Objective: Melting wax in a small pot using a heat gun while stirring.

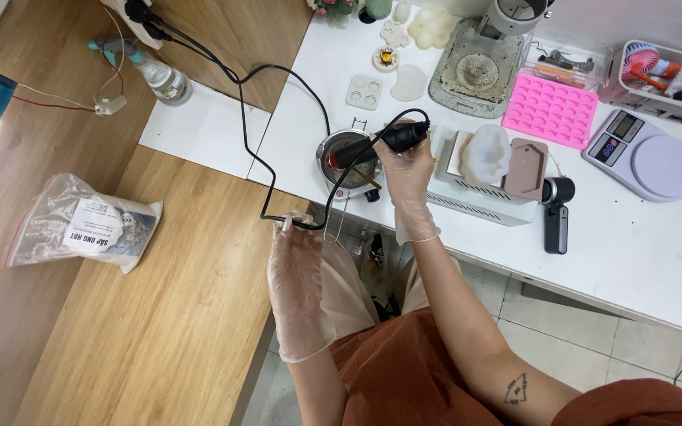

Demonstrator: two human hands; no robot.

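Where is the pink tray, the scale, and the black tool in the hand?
Pink tray [550,110], head view, middle of its dimpled top.
Scale [665,166], head view, round weighing plate.
Black tool [392,140], head view, handle above the right hand [408,170].

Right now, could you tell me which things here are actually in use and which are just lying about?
In use:
- right hand holding the black heating tool
- small metal pot under the tool's tip
- left hand holding the black cord

Lying about:
- pink silicone mould
- kitchen scale
- plastic bag of pellets
- spray bottle

Bright, even daylight, sharp focus, glare at left edge.
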